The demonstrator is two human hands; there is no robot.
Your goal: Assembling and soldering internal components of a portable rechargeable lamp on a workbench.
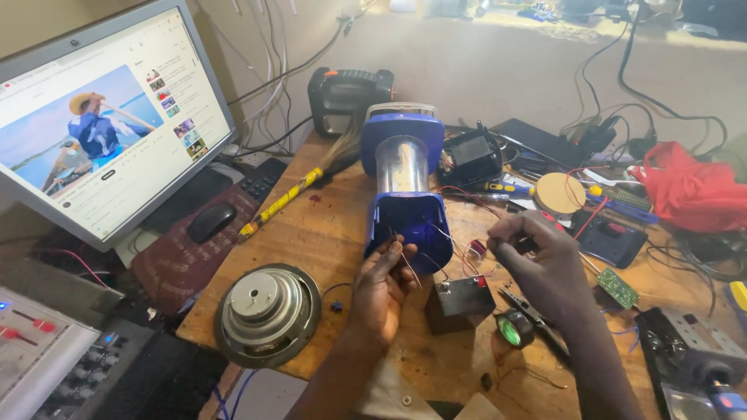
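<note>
A blue lantern (405, 187) with a clear middle tube lies on the wooden table (327, 233), its open base toward me. My left hand (381, 284) pinches thin wires (408, 264) coming out of that base. My right hand (537, 260) is closed on another thin wire strand a little to the right. Between the hands sits a small black battery (464, 299) with a red terminal, touching neither hand.
A loose speaker (267, 313) lies at the table's front left. A monitor (101, 117), mouse (212, 222) and keyboard stand left. Pliers (537, 319), a tape roll (514, 328), a green circuit board (617, 288), a red cloth (689, 190), a small broom and cables crowd the right and back.
</note>
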